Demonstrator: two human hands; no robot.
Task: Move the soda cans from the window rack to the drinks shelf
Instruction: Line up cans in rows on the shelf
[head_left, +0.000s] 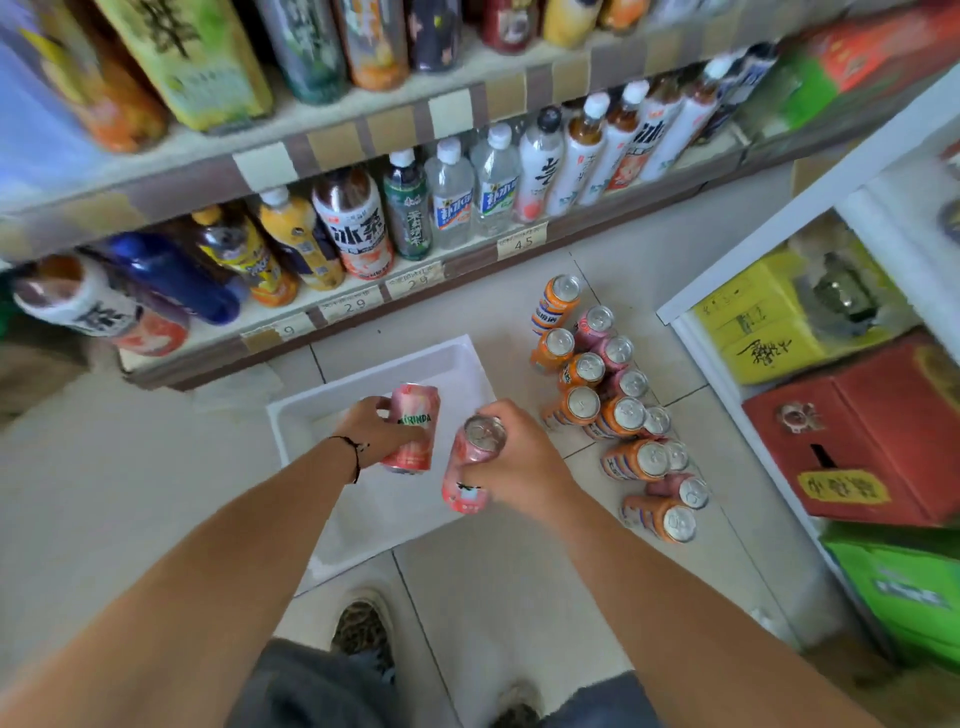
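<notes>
We hold one pink soda can in each hand above a white tray (306, 410) lying on the tiled floor (519, 587). Our left hand (375, 432) has its grip clamped around the side of the pink Mirinda can (415, 415), which stands nearly upright. Our right hand (514, 457) has its grip clamped on the second pink can (470, 467), tilted with its top toward us. To the right, a cluster of orange and pink cans (613, 410) stands on the floor beside a white rack (691, 332). Bottles fill the drinks shelf (358, 306) ahead.
</notes>
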